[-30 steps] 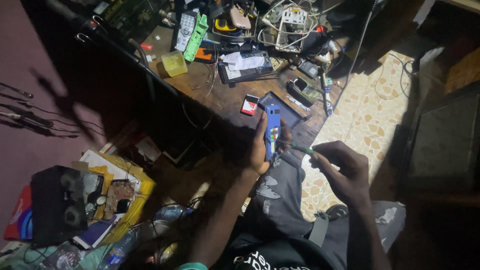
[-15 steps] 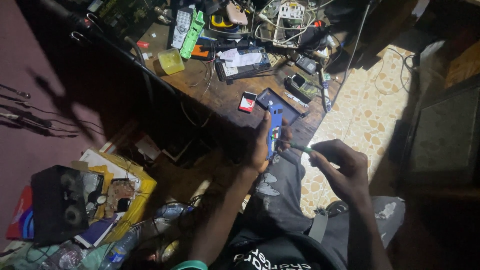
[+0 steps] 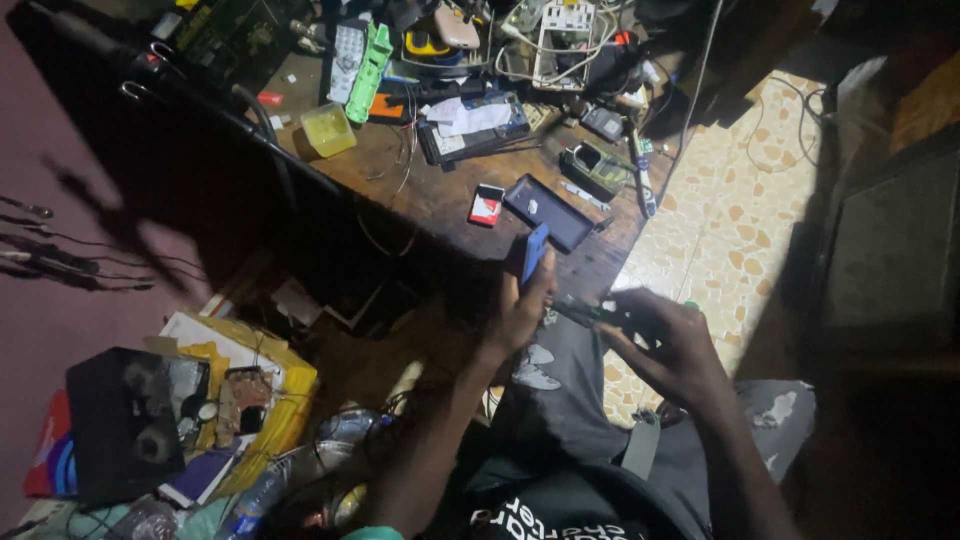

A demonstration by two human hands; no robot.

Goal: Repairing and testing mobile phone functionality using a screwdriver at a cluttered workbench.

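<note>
A dim room: a cluttered wooden tabletop over a patterned tile floor. The left hand is closed around a blue phone, held upright on edge. At its 3 o'clock, close but apart, the right hand grips a thin dark tool pointing toward the phone. At 12 o'clock from the hands lie a dark phone shell and a small red-and-white box. A black speaker sits at 8 o'clock, well apart.
</note>
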